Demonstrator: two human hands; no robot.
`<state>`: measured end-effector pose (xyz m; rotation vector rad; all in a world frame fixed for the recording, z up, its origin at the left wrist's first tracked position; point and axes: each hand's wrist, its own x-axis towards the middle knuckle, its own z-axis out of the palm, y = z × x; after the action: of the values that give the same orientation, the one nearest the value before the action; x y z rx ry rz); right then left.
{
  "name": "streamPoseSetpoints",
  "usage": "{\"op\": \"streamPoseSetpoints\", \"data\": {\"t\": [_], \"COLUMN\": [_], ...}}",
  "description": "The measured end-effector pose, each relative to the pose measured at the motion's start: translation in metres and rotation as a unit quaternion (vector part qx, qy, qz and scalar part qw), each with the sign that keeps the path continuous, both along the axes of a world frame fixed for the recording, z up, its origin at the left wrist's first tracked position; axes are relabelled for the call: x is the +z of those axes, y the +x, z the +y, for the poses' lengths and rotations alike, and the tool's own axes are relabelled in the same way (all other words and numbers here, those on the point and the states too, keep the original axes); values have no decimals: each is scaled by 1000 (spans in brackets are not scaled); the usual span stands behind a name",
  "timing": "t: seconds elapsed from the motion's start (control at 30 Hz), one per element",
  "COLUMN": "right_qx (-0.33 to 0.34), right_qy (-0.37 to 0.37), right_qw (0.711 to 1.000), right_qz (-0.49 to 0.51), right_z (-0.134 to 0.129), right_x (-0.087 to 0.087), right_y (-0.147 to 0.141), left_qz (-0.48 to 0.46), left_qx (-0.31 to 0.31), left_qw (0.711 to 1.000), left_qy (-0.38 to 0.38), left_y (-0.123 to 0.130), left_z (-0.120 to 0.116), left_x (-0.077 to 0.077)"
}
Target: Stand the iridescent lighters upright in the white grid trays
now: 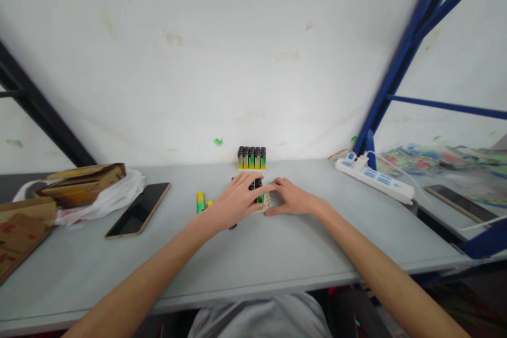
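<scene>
A small pale tray (pixel 267 202) on the table is partly filled with upright lighters (pixel 260 198). They have black tops and green and yellow bodies. Bent over these from the left, my left hand (pixel 232 198) has its fingers and thumb around the lighters, hiding much of the tray. My right hand (pixel 295 198) grips the tray's right end, its thumb at the near corner. Just left of my left hand lies a loose yellow-green lighter (pixel 200 202), with others partly hidden under the hand.
Against the wall stands a full block of lighters (pixel 252 158). A phone (pixel 138 210), a white plastic bag (pixel 106 198) and cardboard (pixel 85 185) lie on the left. On the right are a power strip (pixel 374 177), blue frame posts (pixel 392 68) and another phone (pixel 461 203).
</scene>
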<state>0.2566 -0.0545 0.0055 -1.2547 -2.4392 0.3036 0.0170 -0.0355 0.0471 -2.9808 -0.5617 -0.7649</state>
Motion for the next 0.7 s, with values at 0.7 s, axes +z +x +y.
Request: {"op": "streamPoseSetpoints", "data": {"t": [0.7], "right_qx": [-2], "right_qy": [-11], "right_qw": [1000], "right_qz": [7], "right_z": [0], "right_x": [0], "right_y": [1], "left_qz": [191], "left_qx": [344], "left_qw": [896], "left_qy": [-203], "left_y": [-104], "left_z": [69], "left_x": [2]}}
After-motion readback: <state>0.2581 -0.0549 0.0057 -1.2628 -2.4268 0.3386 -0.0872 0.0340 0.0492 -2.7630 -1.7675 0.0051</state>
